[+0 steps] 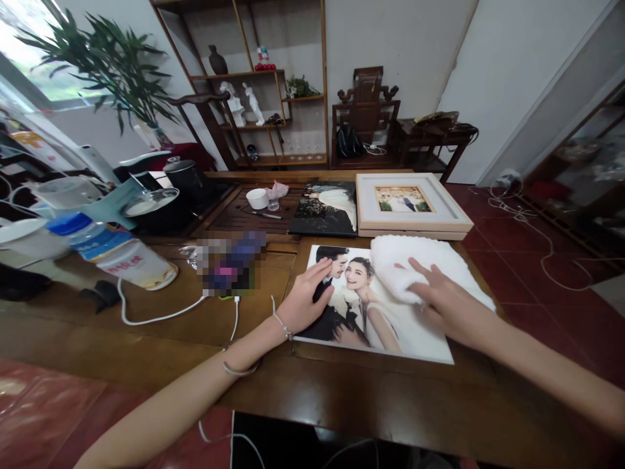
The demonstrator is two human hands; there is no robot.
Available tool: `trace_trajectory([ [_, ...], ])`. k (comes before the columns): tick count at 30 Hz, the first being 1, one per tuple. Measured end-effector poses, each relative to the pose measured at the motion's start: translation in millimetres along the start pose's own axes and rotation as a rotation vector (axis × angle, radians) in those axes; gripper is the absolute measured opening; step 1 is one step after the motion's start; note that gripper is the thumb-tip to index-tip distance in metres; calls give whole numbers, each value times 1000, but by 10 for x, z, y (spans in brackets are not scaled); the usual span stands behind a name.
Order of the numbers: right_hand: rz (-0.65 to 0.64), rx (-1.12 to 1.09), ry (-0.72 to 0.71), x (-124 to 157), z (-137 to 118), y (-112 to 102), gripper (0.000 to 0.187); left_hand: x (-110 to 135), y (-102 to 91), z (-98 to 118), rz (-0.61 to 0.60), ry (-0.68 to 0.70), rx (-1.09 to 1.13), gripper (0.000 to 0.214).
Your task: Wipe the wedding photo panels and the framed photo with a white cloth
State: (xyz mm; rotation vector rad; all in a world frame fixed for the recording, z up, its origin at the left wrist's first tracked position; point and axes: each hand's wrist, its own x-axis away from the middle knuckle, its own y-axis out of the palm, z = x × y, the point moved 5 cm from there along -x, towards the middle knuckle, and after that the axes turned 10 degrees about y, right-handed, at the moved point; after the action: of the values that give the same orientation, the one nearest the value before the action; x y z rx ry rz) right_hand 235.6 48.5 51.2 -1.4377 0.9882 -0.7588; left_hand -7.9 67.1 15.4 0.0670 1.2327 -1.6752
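Note:
A large wedding photo print (381,319) lies flat near the table's front edge. On its left side rests my left hand (307,296), fingers stretched out over the picture. My right hand (432,293) grips a bunched part of a white towel (398,260) on the photo's upper right. The rest of the towel spreads beyond the photo's right edge. Behind the print are a dark photo panel (325,208) and a light wooden picture frame (415,202), which sits on top of another flat frame-like piece.
A plastic bottle with a blue cap (114,251) leans on the left of the wooden table (195,345). White cables (161,319) run near it. Farther back stand a pot (151,205), a dark kettle (185,179) and a white cup (256,198) on a tea tray (234,218).

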Motion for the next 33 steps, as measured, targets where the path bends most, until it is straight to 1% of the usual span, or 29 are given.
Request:
trace_trajectory([
  [3, 126, -22, -123, 461, -299, 73, 28, 4, 6, -7, -9, -13, -6, 43],
  [5, 185, -34, -218, 741, -537, 92, 25, 8, 16, -17, -29, -32, -10, 44],
  [7, 206, -52, -297, 914, -715, 95, 26, 12, 24, -23, -44, -45, -15, 44],
  [9, 207, -83, -327, 944, -774, 94, 25, 13, 24, -23, -44, -48, -18, 44],
  [11, 175, -95, -322, 834, -716, 111, 21, 13, 23, -19, -41, -44, -18, 44],
  [13, 115, -73, -306, 612, -581, 137, 19, 12, 19, -18, -41, -38, -17, 43],
  [16, 53, -27, -243, 163, -315, 118, 31, 9, 11, -21, -45, -23, -14, 43],
  [19, 9, -20, -128, -220, -92, 57, 37, 5, 5, -26, -55, -8, -5, 44],
  [21, 2, -24, -57, -312, -37, 39, 42, 4, 5, -30, -59, -7, -2, 44],
  [22, 15, -24, -37, -293, -51, 42, 43, 4, 7, -30, -61, -8, -2, 44],
  [24, 64, -27, -61, -131, -176, 69, 39, 6, 8, -29, -55, -13, -4, 44],
  [26, 122, -45, -141, 147, -386, 113, 32, 8, 9, -26, -46, -21, -7, 44],
  [29, 162, -93, -251, 596, -710, 179, 21, 5, 6, -14, -39, -16, -12, 43],
  [31, 178, -116, -302, 824, -866, 198, 21, 0, 3, -6, -41, -5, -14, 43],
  [33, 192, -118, -307, 955, -931, 196, 22, -4, 1, -5, -47, -5, -16, 43],
])
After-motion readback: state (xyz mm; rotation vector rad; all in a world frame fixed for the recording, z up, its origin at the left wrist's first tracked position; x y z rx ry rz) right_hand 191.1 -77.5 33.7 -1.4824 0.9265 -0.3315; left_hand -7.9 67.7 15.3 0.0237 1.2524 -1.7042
